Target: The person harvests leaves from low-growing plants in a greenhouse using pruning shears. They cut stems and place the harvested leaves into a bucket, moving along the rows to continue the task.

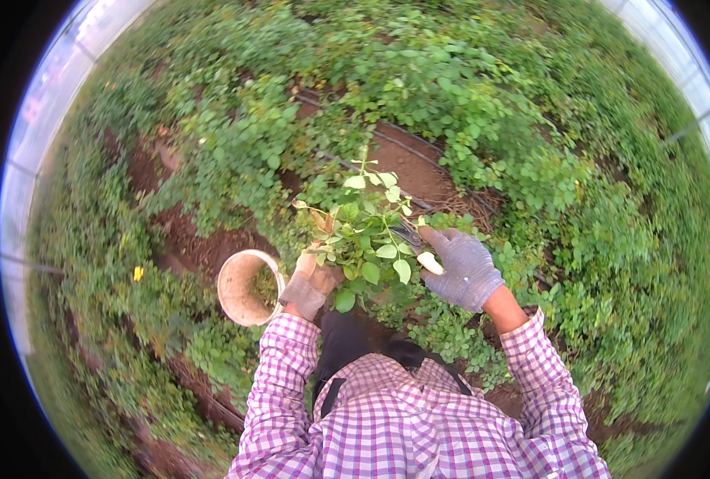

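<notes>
My left hand, in a worn work glove, is closed around a bunch of leafy green cuttings held in front of my body. Some of its leaves are pale, and a few near the left hand are brown. In my right hand, gloved in grey, is a pair of pruning shears with pale handles. Their dark blades point left into the right side of the bunch. Leaves partly hide the blade tips, so whether they touch a stem is unclear. The left fingers are mostly covered by foliage.
A dirty whitish bucket stands just left of my left hand. Leafy bushes surround me, with reddish-brown soil and dark drip-irrigation hoses between them. A yellow flower shows at left. Translucent greenhouse walls rise at the rim.
</notes>
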The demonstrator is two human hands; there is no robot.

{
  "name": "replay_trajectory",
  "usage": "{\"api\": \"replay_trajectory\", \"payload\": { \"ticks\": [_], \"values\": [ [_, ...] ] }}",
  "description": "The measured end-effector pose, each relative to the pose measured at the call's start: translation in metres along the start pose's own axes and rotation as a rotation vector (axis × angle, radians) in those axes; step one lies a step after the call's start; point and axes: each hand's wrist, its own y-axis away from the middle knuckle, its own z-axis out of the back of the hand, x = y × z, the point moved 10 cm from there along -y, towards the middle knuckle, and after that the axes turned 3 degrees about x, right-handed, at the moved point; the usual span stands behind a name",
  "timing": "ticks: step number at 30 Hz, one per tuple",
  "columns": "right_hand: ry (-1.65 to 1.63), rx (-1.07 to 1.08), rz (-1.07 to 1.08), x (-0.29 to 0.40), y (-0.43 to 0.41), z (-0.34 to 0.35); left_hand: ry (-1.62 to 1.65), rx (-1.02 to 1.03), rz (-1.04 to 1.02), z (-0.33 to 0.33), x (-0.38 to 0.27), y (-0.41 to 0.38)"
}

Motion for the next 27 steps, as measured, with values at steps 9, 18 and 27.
{"api": "replay_trajectory", "payload": {
  "ticks": [9, 18, 27],
  "values": [
    [-0.521, -0.067, -0.618, -0.149, -0.046, -0.006, -1.652, -0.128, 0.182, -0.079, -0.037, -0.112],
    [-0.32, 0.102, -0.457, -0.084, -0.075, -0.008, -2.528, 0.257, -0.188, -0.076, -0.07, -0.145],
    [-0.355, 0.123, -0.573, -0.12, -0.108, -0.027, -2.631, 0.649, -0.365, -0.095, -0.053, -0.153]
  ]
}}
